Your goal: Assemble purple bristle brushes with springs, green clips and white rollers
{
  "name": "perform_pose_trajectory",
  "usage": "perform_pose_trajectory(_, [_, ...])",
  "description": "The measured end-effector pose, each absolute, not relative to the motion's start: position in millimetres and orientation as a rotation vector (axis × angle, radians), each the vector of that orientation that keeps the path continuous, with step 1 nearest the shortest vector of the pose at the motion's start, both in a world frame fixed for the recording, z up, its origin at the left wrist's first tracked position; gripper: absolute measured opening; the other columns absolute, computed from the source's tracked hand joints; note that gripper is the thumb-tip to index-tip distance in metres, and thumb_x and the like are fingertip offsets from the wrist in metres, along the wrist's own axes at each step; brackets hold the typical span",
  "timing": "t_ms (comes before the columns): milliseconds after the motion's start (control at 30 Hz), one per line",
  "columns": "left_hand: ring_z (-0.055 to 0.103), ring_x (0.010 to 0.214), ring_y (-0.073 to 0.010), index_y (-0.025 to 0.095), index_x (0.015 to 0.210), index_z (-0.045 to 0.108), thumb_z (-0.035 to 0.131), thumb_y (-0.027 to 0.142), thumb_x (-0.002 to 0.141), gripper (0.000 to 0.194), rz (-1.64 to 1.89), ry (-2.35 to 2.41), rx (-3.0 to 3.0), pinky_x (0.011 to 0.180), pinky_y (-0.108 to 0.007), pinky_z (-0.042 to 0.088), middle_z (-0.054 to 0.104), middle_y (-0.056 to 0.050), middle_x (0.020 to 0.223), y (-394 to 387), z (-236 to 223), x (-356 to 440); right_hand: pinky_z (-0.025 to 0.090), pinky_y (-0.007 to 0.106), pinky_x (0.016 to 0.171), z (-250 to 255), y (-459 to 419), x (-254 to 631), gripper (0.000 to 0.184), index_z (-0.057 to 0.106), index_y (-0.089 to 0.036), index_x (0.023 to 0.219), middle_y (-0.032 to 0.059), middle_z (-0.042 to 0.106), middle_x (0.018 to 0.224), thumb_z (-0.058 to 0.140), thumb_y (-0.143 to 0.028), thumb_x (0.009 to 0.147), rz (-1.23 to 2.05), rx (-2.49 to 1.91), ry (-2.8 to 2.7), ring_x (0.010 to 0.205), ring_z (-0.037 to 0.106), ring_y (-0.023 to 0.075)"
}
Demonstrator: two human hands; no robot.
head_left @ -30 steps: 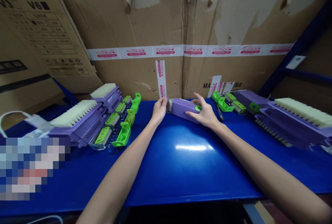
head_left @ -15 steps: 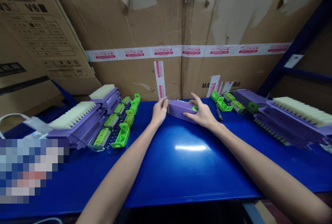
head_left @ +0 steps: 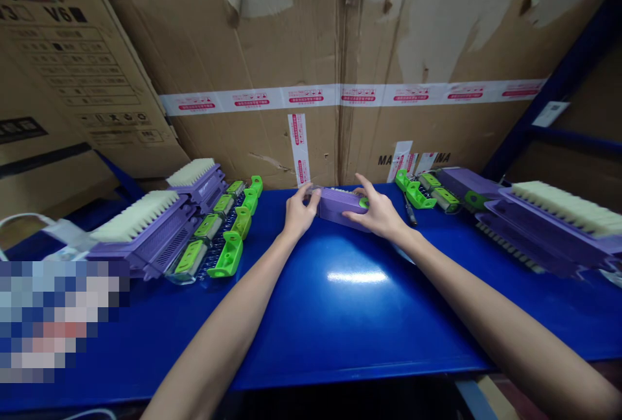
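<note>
A purple plastic brush head (head_left: 340, 206) with pale bristles along its far edge lies in front of me near the back of the blue table. My right hand (head_left: 374, 209) grips its right end, thumb on the near side, beside a small green button. At the other end, my left hand (head_left: 300, 211) pinches a clear plastic piece (head_left: 315, 190) against the brush head; the fingers hide most of that piece. Whether the clear piece is joined to the brush head I cannot tell.
On the left stand purple brush heads (head_left: 158, 242), with clear-cased green parts (head_left: 192, 256) and green brackets (head_left: 228, 256). More brush heads (head_left: 534, 229) and green brackets (head_left: 418, 193) lie right, near a small dark tool (head_left: 411, 214). Cardboard (head_left: 253, 37) walls the back.
My left hand has shifted slightly right, and its thumb now presses at the brush head's left end. My right hand keeps nearly the same hold.
</note>
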State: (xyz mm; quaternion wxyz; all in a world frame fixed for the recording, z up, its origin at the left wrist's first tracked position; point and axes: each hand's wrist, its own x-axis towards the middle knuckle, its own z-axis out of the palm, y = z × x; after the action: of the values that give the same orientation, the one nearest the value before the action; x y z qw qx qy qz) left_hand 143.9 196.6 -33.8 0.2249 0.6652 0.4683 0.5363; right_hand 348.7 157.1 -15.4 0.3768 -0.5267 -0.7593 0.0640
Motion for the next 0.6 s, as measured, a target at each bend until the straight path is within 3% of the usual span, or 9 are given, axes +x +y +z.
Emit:
perform_pose_trajectory(133, [0.062,0.110,-0.0270,0.017,0.123,0.059,0.077,0.049,0.065,0.069,1.423,1.325,1.859,0.098,-0.038,0.045,0.066,-0.013,0.119,191,-31,147,0.051,0.045,0.087,-16,158,351,0.088,0.031,-0.024,0.146,0.0087,0.066,0.112,0.071,-0.042,0.070,0.146,-1.324,-1.933,0.101,0.064,0.0296])
perform_pose_trajectory(233, [0.064,0.103,-0.0258,0.017,0.119,0.061,0.082,0.050,0.055,0.075,1.394,1.304,1.820,0.094,-0.037,0.047,0.068,-0.012,0.114,189,-27,148,0.051,0.043,0.089,-17,157,354,0.086,0.033,-0.024,0.144,0.0081,0.066,0.113,0.072,-0.041,0.069,0.176,-1.263,-1.921,0.102,0.064,0.0279])
perform_pose_trajectory(333, [0.065,0.095,-0.0244,0.015,0.099,0.069,0.066,0.064,0.068,0.058,1.387,1.192,1.681,0.088,-0.034,0.048,0.071,-0.009,0.099,193,-24,146,0.050,0.041,0.090,-15,154,351,0.088,0.034,-0.023,0.143,0.0080,0.066,0.111,0.074,-0.042,0.067,0.258,-1.196,-1.900,0.102,0.065,0.0262])
perform_pose_trajectory(467, [0.067,0.079,-0.0225,0.016,0.078,0.072,0.029,0.075,0.082,0.073,1.313,1.083,1.388,0.078,-0.034,0.050,0.072,-0.008,0.079,201,-23,140,0.050,0.039,0.091,-15,148,340,0.083,0.040,-0.021,0.139,0.0085,0.068,0.109,0.074,-0.046,0.068,0.371,-1.113,-1.839,0.100,0.065,0.0249])
perform_pose_trajectory(600, [0.066,0.068,-0.0213,0.016,0.078,0.071,0.028,0.077,0.080,0.075,1.203,1.005,1.259,0.071,-0.035,0.050,0.070,-0.007,0.072,204,-23,135,0.048,0.041,0.093,-21,149,330,0.061,0.048,-0.020,0.129,0.0086,0.068,0.104,0.061,-0.052,0.079,0.465,-1.097,-1.588,0.097,0.065,0.0235])
